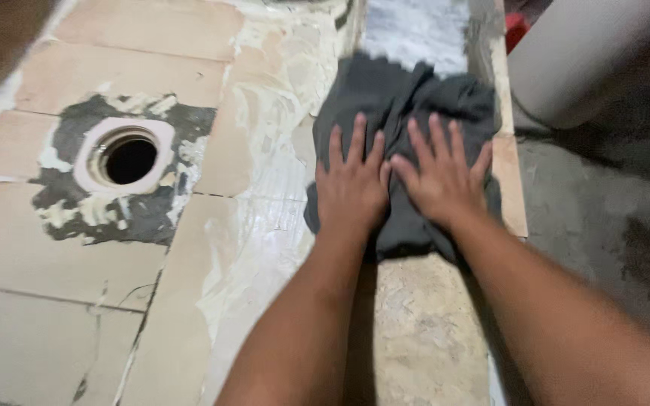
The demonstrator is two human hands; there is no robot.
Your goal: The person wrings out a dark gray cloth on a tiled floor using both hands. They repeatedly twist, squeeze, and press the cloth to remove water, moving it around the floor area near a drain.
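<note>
- Both hands were down flat on the cloth (408,98), a dark grey rag, soft and rumpled, bunched into folds along its far edge.
- The left hand (351,188) lay palm down with fingers spread wide, nothing clenched, just pressing on the near left part of the cloth.
- The right hand (441,180) sat just beside it, thumbs nearly touching, also flat and splayed, not gripping anything.
- The cloth itself rested on a raised ledge (423,331), a long strip running away from the person, its near end rough and speckled like pressed wood chips, pale tan.
- Farther along, past the cloth, the ledge top turned grey-white and streaky (415,30), smeared with something pasty.
- To the left, the tiled floor (47,248) showed large beige tiles, smooth, with thin dark joints and a few cracks.
- A broad whitish smear (265,150) ran across the tiles beside the ledge, swirled and glossy.
- A round drain hole (126,158) sat in the tiles, ringed by a pale collar and framed by a ragged patch of dark grey mortar dabbed with cream blotches.
- On the right, bare concrete (588,195), coarse and mottled, with a darker stain.
- A wide white cylinder (581,53) stood at top right, smooth-skinned.
</note>
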